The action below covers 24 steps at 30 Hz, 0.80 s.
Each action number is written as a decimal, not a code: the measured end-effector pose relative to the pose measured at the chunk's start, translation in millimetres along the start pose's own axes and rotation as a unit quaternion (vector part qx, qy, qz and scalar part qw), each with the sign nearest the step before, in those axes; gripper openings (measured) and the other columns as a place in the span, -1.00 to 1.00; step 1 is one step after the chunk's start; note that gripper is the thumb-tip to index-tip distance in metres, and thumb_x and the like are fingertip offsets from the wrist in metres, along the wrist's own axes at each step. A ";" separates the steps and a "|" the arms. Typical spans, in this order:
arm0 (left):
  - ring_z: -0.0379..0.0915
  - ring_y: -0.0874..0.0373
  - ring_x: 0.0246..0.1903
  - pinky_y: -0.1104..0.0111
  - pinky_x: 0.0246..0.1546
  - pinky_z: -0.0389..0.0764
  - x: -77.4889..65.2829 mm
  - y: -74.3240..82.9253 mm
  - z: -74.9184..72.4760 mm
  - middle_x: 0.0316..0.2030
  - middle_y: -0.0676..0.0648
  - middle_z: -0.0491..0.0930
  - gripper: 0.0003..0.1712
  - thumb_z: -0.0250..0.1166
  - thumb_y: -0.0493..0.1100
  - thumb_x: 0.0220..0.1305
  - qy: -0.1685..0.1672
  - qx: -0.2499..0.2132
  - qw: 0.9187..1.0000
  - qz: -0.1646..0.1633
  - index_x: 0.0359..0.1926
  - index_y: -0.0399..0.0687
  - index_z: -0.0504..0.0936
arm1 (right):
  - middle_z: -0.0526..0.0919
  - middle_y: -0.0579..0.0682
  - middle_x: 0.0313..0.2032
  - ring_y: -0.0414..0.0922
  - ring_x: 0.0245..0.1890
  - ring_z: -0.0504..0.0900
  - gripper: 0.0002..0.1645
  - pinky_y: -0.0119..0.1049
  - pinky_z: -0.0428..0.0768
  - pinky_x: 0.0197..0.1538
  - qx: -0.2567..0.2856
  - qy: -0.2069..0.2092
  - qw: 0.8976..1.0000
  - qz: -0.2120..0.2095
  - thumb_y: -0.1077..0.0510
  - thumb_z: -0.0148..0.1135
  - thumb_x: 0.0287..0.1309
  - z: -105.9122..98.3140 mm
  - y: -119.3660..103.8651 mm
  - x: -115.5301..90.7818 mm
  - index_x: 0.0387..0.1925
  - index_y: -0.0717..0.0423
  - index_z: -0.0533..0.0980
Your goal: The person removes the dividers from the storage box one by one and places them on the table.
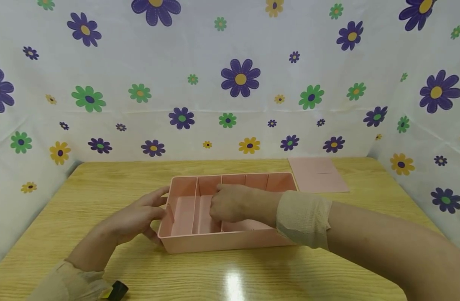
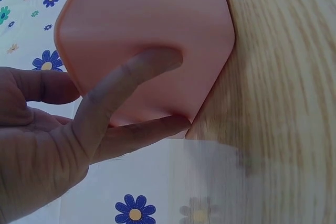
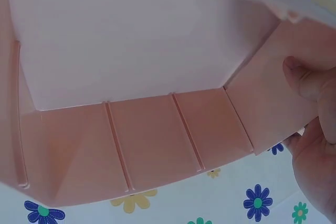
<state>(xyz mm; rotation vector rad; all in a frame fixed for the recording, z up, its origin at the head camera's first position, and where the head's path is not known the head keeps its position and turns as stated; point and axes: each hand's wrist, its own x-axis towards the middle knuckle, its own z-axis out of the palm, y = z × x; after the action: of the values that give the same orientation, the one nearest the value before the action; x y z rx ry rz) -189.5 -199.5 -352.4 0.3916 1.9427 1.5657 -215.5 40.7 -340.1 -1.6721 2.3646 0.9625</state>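
A long pink plastic box (image 1: 230, 242) with ribbed walls lies across the table. Inside it, a divider (image 1: 195, 205) spans the left part. My right hand (image 1: 230, 205) reaches into the box and pinches a second pink divider (image 3: 278, 90); in the right wrist view the thumb lies on its near face and the other fingers go behind it. My left hand (image 1: 139, 217) rests against the box's left end, fingers spread; the left wrist view shows its fingertips (image 2: 170, 59) on the outer end wall (image 2: 142, 19).
A flat pink panel (image 1: 318, 175) with a slit lies on the wooden table (image 1: 113, 179) behind the box's right end. Flower-patterned white cloth (image 1: 200, 54) surrounds the back and sides. A dark object (image 1: 118, 290) with a yellow part sits beside the left wrist wrap.
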 end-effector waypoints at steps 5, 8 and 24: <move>0.39 -0.22 -0.01 -0.13 -0.46 0.57 0.1 -1.1 0.6 0.38 -0.28 -0.12 -0.23 -0.05 -0.30 0.33 0.003 -0.002 1.000 -0.004 0.43 0.15 -0.18 | 0.61 -0.39 -0.19 -0.39 -0.27 0.43 -0.71 -0.34 0.31 -0.15 0.012 0.001 1.000 -0.004 0.13 0.11 0.21 -3.8 2.0 -3.1 -0.25 -0.43 0.60; 0.37 -0.22 0.01 -0.14 -0.45 0.57 -0.9 -1.5 1.7 0.38 -0.30 -0.10 -0.23 -0.04 -0.28 0.33 0.005 -0.003 1.000 -0.006 0.43 0.15 -0.17 | 0.61 -0.40 -0.16 -0.41 -0.22 0.45 -0.69 -0.34 0.32 -0.09 0.020 0.002 1.000 -0.004 0.12 0.12 0.21 -7.5 3.1 -6.0 -0.19 -0.44 0.60; 0.38 -0.21 0.00 -0.12 -0.45 0.58 0.3 1.3 1.8 0.38 -0.29 -0.11 -0.23 -0.02 -0.26 0.33 0.011 0.000 1.000 -0.011 0.43 0.15 -0.18 | 0.63 -0.33 -0.16 -0.26 -0.13 0.50 -0.66 -0.22 0.31 0.12 0.072 0.031 0.997 0.022 0.19 0.17 0.14 -59.5 33.7 -47.3 -0.15 -0.33 0.62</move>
<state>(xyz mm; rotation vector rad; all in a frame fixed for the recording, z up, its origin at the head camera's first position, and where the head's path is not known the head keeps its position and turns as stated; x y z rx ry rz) -188.8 -197.5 -351.4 0.3540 1.9579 1.5625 -209.9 54.4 -258.3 -1.6252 2.4554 0.7379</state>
